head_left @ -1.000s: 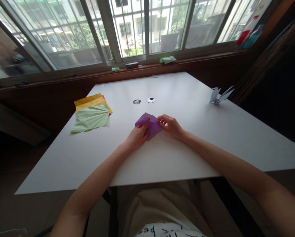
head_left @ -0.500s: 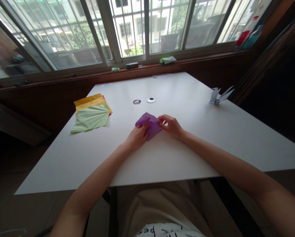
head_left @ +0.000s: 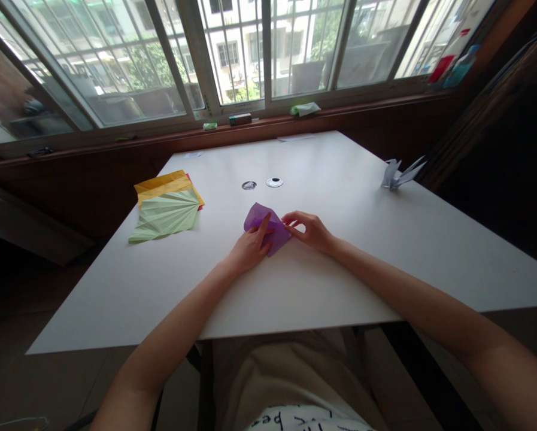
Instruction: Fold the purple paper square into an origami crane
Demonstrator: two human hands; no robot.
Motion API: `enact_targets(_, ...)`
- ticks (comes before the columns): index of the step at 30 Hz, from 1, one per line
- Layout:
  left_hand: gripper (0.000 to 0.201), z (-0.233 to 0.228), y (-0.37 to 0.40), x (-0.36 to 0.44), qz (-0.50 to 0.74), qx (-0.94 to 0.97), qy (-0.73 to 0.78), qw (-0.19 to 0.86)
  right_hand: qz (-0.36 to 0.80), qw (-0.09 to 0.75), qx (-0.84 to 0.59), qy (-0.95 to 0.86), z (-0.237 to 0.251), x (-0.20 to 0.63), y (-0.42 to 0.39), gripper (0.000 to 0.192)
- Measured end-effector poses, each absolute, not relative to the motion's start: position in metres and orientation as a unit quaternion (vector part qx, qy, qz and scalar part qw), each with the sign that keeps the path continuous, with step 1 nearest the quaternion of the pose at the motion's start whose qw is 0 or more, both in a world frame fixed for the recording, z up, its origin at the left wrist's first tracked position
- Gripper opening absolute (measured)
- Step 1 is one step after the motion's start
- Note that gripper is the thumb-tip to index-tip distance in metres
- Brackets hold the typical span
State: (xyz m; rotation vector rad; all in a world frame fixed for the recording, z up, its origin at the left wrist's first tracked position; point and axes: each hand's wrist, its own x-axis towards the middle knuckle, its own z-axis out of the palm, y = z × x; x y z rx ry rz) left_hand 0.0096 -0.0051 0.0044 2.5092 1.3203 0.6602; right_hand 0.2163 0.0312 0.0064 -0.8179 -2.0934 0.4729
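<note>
Purple folded sheet of thin paper point(head_left: 278, 239) lies near the middle of the white flat-topped worktop point(head_left: 250, 311), between the person's two hands and well in from the near edge. The left hand point(head_left: 250, 244) rests on its left and near part, fingers spread apart and forefinger laid across the paper toward the far side; it presses rather than grips, apparently to keep the light sheet from sliding or springing up. The right hand point(head_left: 312, 231) comes in from the right, thumb and forefinger brought together and seemingly clamped on the paper's right edge; such a fingertip pinch would suit a thin edge, though the exact contact is too small to make out. The far left corner of the purple sheet bulges upward, probably because the paper is slack there beyond the pressing finger.

So the paper sits under the left hand and just left of the right hand's fingertips. To the far left, a pale green fan-creased paper sheet point(head_left: 169, 214) overlaps a golden yellow creased paper sheet point(head_left: 160, 182), with a red paper edge point(head_left: 200, 208) peeping out; there they leave room around the hands. At the far right stands a pale grey folded paper bird point(head_left: 396, 178), well apart from both hands.
</note>
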Motion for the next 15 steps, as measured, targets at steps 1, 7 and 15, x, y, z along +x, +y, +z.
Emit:
enact_targets(1,0.076,0.0046,-0.0052,0.0097,0.225,0.856,0.452,0.117,0.189,0.408,-0.32,-0.834,0.007,0.2162,0.0307,0.015)
enact_targets(7,0.075,0.0068,-0.0064,0.0098,0.223,0.854,0.453,0.122,0.201,0.402,-0.305,-0.84,0.0083,0.2162,0.0292,0.017)
enact_targets(15,0.075,0.0067,-0.0068,0.0095,0.225,0.855,0.452,0.117,0.188,0.402,-0.315,-0.839,0.0039,0.2157,0.032,0.016)
